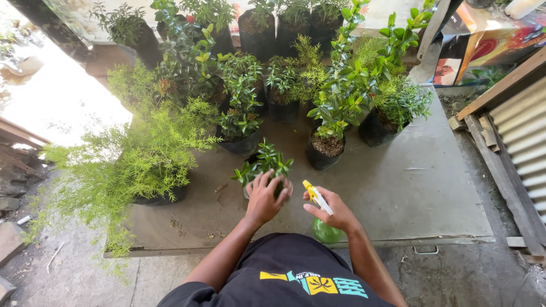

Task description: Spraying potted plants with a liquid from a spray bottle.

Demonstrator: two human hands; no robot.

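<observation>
My left hand (265,199) rests on the leaves of a small green plant (263,164) in a black grow bag near the front of a grey slab (421,193). My right hand (335,210) grips a green spray bottle (326,232) with a yellow and white trigger head (315,196), its nozzle pointing toward the small plant. The two hands are close together, a little apart. My black shirt fills the bottom of the view.
Several potted plants in black bags crowd the back and left of the slab, including a feathery light-green bush (136,159) and a tall glossy-leaved shrub (341,96). Corrugated metal sheet (523,142) and wooden planks lie at right. Bare ground surrounds the slab.
</observation>
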